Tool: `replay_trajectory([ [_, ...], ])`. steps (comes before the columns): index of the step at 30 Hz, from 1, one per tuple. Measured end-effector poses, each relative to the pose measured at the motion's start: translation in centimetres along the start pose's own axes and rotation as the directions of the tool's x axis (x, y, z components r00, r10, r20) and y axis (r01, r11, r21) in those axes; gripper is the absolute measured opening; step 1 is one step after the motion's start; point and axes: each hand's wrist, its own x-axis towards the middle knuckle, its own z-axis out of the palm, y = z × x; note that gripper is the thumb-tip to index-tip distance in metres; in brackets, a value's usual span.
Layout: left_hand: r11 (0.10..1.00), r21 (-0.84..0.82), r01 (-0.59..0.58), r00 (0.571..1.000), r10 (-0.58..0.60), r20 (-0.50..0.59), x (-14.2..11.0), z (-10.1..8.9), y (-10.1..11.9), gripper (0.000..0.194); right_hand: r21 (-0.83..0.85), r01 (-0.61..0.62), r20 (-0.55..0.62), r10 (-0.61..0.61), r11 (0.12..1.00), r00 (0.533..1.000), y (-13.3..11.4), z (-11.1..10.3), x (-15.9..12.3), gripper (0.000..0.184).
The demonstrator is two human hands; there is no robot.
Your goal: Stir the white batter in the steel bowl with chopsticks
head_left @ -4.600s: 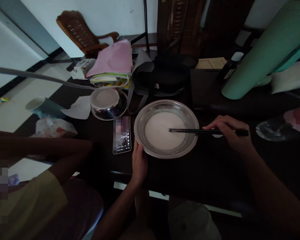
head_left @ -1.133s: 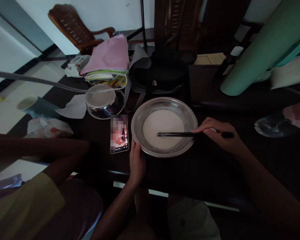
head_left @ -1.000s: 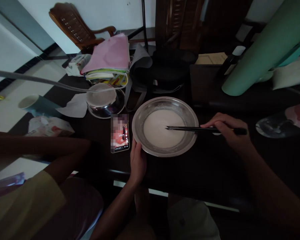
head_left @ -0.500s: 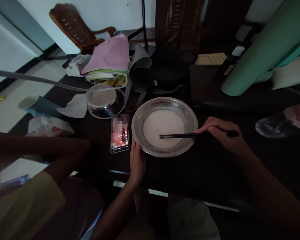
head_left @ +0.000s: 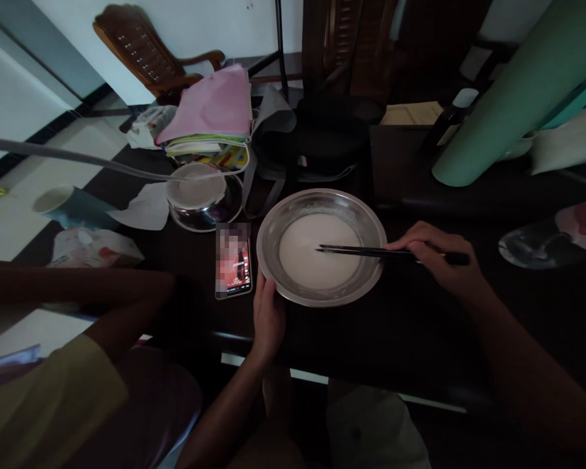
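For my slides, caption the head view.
Right hand holding black chopsticks in a metal bowl of white liquid, left hand at its rim.

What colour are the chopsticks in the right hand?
The chopsticks look black, showing best in the head view.

R grip [head_left: 432, 253] w/ chopsticks [head_left: 356, 250], tips at white liq. [head_left: 308, 268] in metal bowl [head_left: 271, 240]; L grip [head_left: 269, 319] touching bowl; phone [head_left: 238, 273] nr.

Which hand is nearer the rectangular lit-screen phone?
Left: left hand just beside the phone; right hand across the round silver metal bowl from it, holding slim black chopsticks.
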Motion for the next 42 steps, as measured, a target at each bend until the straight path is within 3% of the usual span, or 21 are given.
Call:
replay_trajectory([
  [3,1.0,0.02,0.014,1.0,-0.014,0.014,0.02,-0.22,0.14,0.049,0.046,-0.043,-0.058,0.045,0.998,0.997,-0.04,-0.02,-0.04,0.025],
  [6,0.999,0.037,0.015,1.0,-0.015,0.017,-0.01,-0.55,0.43,0.048,0.039,0.017,0.078,-0.02,0.999,0.997,0.02,0.25,0.02,0.02],
  [8,0.999,0.04,0.008,1.0,-0.008,0.016,-0.02,-0.61,0.55,0.046,0.013,0.054,0.103,-0.055,0.998,0.993,0.1,0.32,0.08,0.018],
  [13,0.999,-0.002,-0.033,0.999,0.033,-0.003,0.01,-0.27,0.49,0.047,0.019,-0.014,-0.043,0.015,1.0,0.999,0.18,-0.08,-0.05,0.025],
  [18,0.998,0.024,-0.058,0.998,0.058,-0.004,0.0,-0.37,0.4,0.045,0.011,0.049,0.113,-0.05,0.999,0.992,0.34,0.06,-0.03,0.018],
  [23,0.998,0.03,-0.05,0.999,0.049,0.012,-0.03,-0.64,0.32,0.044,0.011,-0.01,-0.037,0.01,1.0,0.999,0.36,0.01,-0.02,0.024],
  [28,0.999,-0.035,-0.035,0.999,0.035,-0.006,0.08,-0.46,-0.17,0.044,0.021,0.043,0.092,-0.044,0.999,0.995,0.23,0.28,0.01,0.019],
  [33,0.998,0.021,-0.053,0.999,0.053,-0.008,0.06,-0.67,-0.39,0.043,0.036,-0.045,-0.096,0.048,0.998,0.994,0.21,0.15,-0.13,0.025],
  [38,0.999,0.015,-0.043,0.999,0.043,0.002,-0.01,-0.71,-0.12,0.043,0.031,0.027,0.118,-0.03,0.999,0.993,0.17,0.3,-0.05,0.019],
  [42,0.998,0.023,-0.062,0.998,0.062,0.002,-0.04,-0.49,0.09,0.044,-0.004,-0.013,-0.037,0.012,1.0,0.999,0.26,0.0,-0.05,0.021],
])
